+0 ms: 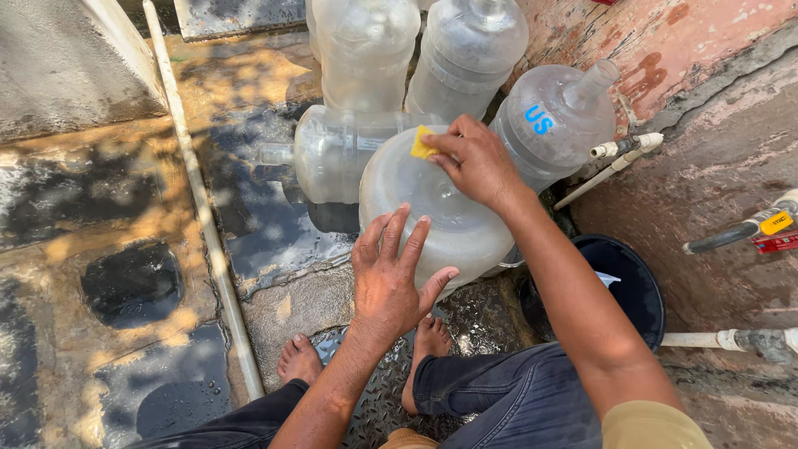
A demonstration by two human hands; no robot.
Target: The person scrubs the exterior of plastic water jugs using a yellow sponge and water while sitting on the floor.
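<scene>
Nearest, the left hand (389,274) is spread flat, fingers open, against the near side of a large clear water jug (424,204) standing on wet ground. Farther, a yellow sponge (422,143) is pinched in the right hand (475,162) and pressed on the jug's top. Beyond, more empty jugs (366,50) are clustered.

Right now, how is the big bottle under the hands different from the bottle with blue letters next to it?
The bottle under the hands is being held: the left hand steadies it and the right hand presses a yellow sponge on it. The lettered bottle is untouched. The held bottle shows no letters and looks milky; the lettered one has blue marks and shows its neck, leaning against the wall. Both are large clear plastic water bottles.
</scene>
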